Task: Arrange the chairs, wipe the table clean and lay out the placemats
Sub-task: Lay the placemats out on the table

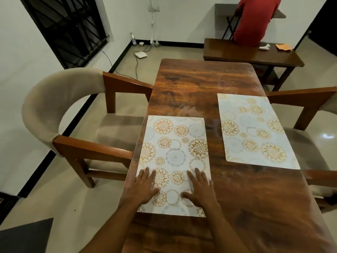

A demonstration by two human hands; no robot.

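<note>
Both hands lie flat on the near placemat (pixel 174 161), which sits along the left edge of the wooden bench (pixel 200 79). The left hand (pixel 144 188) presses on the mat's near left part, its fingers (pixel 145 173) spread and straight, gripping nothing. The right hand (pixel 200 189) rests on the mat's near right part, fingers likewise spread flat and holding nothing, with the thumb pointing in toward the left hand. The mat is white with orange and grey round flower patterns, and its long side runs away from the person.

A second placemat (pixel 255 130) of the same pattern lies on the right side of the bench, farther off and slightly turned, well apart from the first; its far right corner reaches the bench edge.

A chair with a padded curved back (pixel 60 110) stands at the left, its wooden arms touching or just beside the bench edge (the seat is tucked partly beneath). Another chair (pixel 310 103) stands at the right side, only partly in view.

Beyond the bench is a lower dark wooden table (pixel 246 53) carrying an orange cloth (pixel 284 46) and a small white object (pixel 264 47). A person in a red shirt (pixel 255 21) sits behind it. A dark barred window (pixel 71 28) is on the left wall.
</note>
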